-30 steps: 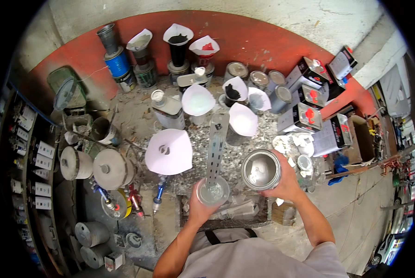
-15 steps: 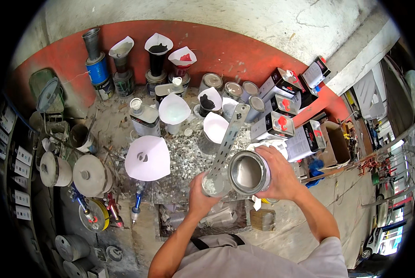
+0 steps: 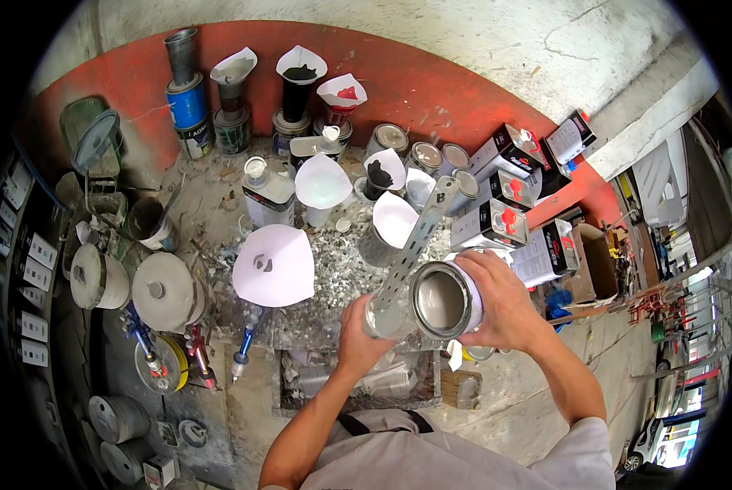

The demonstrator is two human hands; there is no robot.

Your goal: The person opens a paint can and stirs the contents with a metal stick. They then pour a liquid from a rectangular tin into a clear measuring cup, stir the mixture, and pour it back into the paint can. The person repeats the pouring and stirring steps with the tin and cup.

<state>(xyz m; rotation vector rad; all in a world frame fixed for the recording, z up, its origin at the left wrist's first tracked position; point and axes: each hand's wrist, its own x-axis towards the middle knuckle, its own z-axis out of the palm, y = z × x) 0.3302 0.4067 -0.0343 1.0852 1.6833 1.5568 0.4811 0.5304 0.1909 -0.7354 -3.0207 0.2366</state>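
Note:
My left hand (image 3: pixel 361 343) is wrapped round a clear plastic cup (image 3: pixel 394 320) above the bench's front edge. A flat metal stirring stick (image 3: pixel 421 237) with slots along it stands slanted in the cup, its upper end leaning away from me. My right hand (image 3: pixel 503 300) grips an open metal paint can (image 3: pixel 443 300) from its right side. The can's mouth is tipped toward me and the cup, with greyish liquid showing inside. Its rim is close beside the cup; whether they touch I cannot tell.
Paper strainers, one large white strainer (image 3: pixel 274 266) among them, stand over the paint-spattered bench (image 3: pixel 313 265). Rectangular solvent tins (image 3: pixel 490 226) crowd the right side. Spray guns (image 3: pixel 243 351) hang at the front edge. Lidded pots (image 3: pixel 167 292) stand left.
The whole view has shifted, so the bench things sit farther right and mostly higher. Both hands keep their holds. The can's rim has turned slightly, and more of its inside shows.

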